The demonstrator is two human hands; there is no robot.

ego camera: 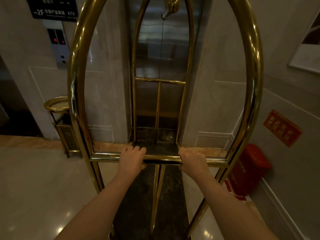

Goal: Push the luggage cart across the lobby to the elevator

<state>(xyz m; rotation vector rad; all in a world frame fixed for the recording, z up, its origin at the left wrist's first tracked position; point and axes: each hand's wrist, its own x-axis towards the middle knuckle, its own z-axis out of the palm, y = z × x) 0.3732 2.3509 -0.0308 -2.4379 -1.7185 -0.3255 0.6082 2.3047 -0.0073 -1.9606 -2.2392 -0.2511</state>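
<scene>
Directly before a closed elevator door (161,54) stands a brass luggage cart (252,94), its tall arched frame filling most of the view. A person holds it from behind with bare forearms stretched forward. The left hand (132,159) is curled over the horizontal handle bar (105,156), fingers wrapped across the top. The right hand (192,159) grips the same bar a little way along, knuckles up, fingers closed around it. Between the two hands a short stretch of bar shows.

Through the near arch a second, narrower arch at the cart's far end (160,82) lines up with the steel elevator doors, which meet at a seam down the middle. The cart's dark platform (155,148) lies low between the arches, pointing at the doorway.

On the wall to the left is a call panel (58,44) with red lit displays and two small buttons, under a dark floor directory sign (53,7). Below it, beside the cart's left upright, stands a brass ashtray bin (59,118). To the right, near the corner, sits a red bin (249,170), with a red notice (282,128) on the wall above it. Pale polished floor tiles (34,187) reflect ceiling lights.
</scene>
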